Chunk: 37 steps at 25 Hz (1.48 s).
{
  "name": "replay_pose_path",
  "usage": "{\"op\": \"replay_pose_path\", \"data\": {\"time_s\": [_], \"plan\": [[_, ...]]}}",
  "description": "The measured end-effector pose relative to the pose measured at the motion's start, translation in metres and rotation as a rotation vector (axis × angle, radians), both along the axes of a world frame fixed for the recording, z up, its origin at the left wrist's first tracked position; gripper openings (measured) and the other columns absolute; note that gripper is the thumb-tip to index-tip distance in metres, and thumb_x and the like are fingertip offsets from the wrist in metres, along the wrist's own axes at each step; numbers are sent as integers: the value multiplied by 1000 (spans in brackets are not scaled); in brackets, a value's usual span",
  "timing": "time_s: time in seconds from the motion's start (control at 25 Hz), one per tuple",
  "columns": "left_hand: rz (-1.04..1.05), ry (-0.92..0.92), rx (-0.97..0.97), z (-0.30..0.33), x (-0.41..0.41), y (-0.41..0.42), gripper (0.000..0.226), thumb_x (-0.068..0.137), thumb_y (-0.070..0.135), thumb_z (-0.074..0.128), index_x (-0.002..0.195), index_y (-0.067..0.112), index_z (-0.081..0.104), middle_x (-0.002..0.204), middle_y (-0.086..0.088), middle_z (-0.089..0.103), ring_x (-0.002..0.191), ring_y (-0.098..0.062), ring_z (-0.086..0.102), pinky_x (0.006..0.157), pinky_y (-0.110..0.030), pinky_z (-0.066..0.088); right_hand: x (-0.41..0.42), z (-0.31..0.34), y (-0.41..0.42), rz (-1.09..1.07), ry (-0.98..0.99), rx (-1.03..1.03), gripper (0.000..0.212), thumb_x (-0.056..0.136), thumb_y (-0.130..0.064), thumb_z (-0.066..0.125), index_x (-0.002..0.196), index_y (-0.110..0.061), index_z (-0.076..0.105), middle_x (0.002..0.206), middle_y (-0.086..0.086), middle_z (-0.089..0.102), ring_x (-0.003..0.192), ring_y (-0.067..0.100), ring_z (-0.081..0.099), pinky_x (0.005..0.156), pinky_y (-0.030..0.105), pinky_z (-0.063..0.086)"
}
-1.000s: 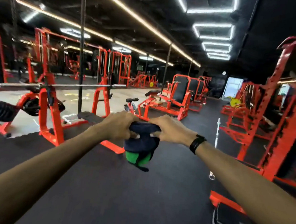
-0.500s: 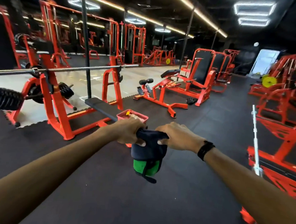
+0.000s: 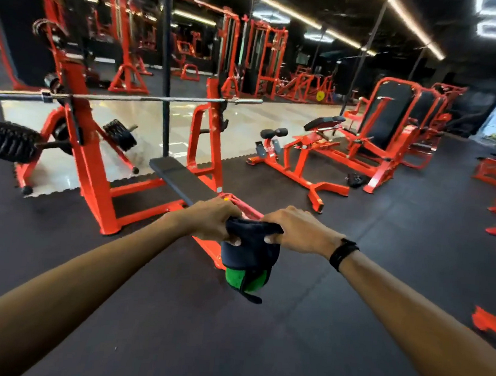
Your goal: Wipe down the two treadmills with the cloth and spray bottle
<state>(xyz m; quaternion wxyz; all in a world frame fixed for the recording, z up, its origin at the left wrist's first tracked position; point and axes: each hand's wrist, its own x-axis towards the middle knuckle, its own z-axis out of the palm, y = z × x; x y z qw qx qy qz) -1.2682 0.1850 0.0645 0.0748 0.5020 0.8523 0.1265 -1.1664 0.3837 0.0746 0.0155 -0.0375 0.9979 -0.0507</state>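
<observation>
A folded cloth (image 3: 251,252), dark blue with a green side showing at the bottom, hangs in front of me at arm's length. My left hand (image 3: 210,220) pinches its upper left edge and my right hand (image 3: 296,231) pinches its upper right edge, holding it between them. A black band sits on my right wrist. No treadmill and no spray bottle can be seen in the head view.
An orange bench press rack (image 3: 89,155) with a loaded barbell (image 3: 124,97) and black bench pad (image 3: 183,178) stands just ahead on the left. A pink basket (image 3: 245,209) lies behind my hands. Orange machines (image 3: 383,132) line the right. Dark rubber floor (image 3: 231,346) lies below.
The view has swung left and closer to the bench rack, which now stands nearer. Both hands keep the same hold on the cloth.
</observation>
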Motion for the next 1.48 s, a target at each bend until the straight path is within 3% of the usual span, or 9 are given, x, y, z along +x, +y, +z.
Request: {"op": "replay_pose_path", "data": {"time_s": [0.2, 0.48, 0.72, 0.92, 1.08, 1.2, 1.28, 1.36, 1.48], "plan": [[16, -97, -44, -65, -135, 56, 27, 77, 39, 78, 81, 17, 62, 67, 12, 52, 67, -8, 50, 64, -33, 43, -144, -64, 60, 42, -148, -22, 26, 91, -28, 66, 117, -26, 63, 96, -9, 53, 95, 16, 51, 76, 35, 38], [247, -194, 27, -102, -316, 138, 28, 73, 41, 77, 84, 18, 65, 56, 14, 54, 70, -11, 60, 68, -32, 49, -352, -95, 140, -16, -261, -64, 23, 85, -15, 61, 106, -22, 67, 93, 0, 65, 89, 24, 64, 78, 41, 53], [435, -288, 84, -145, -424, 199, 27, 72, 30, 77, 99, 26, 72, 96, 2, 70, 96, -20, 63, 67, -27, 36, -481, -137, 200, -15, -336, -150, 34, 78, -1, 52, 105, -13, 70, 87, 10, 69, 76, 30, 67, 70, 42, 57], [613, -388, 87, -189, -514, 250, 39, 69, 22, 74, 105, 36, 73, 96, 1, 72, 97, -25, 65, 71, -29, 44, -589, -175, 251, 55, -336, -267, 48, 75, 6, 48, 109, -17, 74, 83, 7, 70, 64, 20, 68, 59, 29, 57], [776, -389, 81, -205, -566, 290, 42, 67, 21, 66, 104, 41, 70, 94, 4, 72, 96, -27, 67, 70, -32, 50, -657, -199, 287, 133, -236, -363, 60, 71, 10, 48, 116, -20, 74, 98, -5, 73, 91, 6, 64, 73, 3, 43], [838, -409, 57, -213, -595, 307, 41, 71, 21, 65, 108, 38, 69, 100, 4, 72, 100, -28, 66, 76, -36, 53, -696, -220, 307, 171, -268, -421, 48, 75, 12, 50, 111, -9, 74, 111, 7, 72, 109, 17, 62, 90, 11, 42], [767, -477, -70, -227, -595, 317, 37, 78, 22, 67, 114, 31, 69, 114, 0, 68, 108, -28, 63, 82, -34, 51, -705, -239, 317, 197, -398, -303, 29, 78, 12, 51, 79, -11, 69, 97, 10, 63, 97, 26, 55, 76, 12, 36], [662, -578, -216, -245, -589, 321, 38, 83, 25, 69, 121, 23, 68, 123, -3, 64, 115, -25, 60, 87, -29, 47, -707, -248, 322, 200, -439, -272, 35, 77, 15, 47, 61, -17, 51, 81, 11, 52, 79, 25, 43, 66, 22, 31], [704, -652, -180, -260, -593, 311, 41, 86, 26, 70, 126, 19, 66, 124, -4, 63, 116, -23, 59, 97, -33, 48, -718, -263, 323, 105, -477, -391, 27, 80, 14, 46, 81, 0, 69, 89, 21, 64, 87, 31, 55, 77, 32, 41]]}}
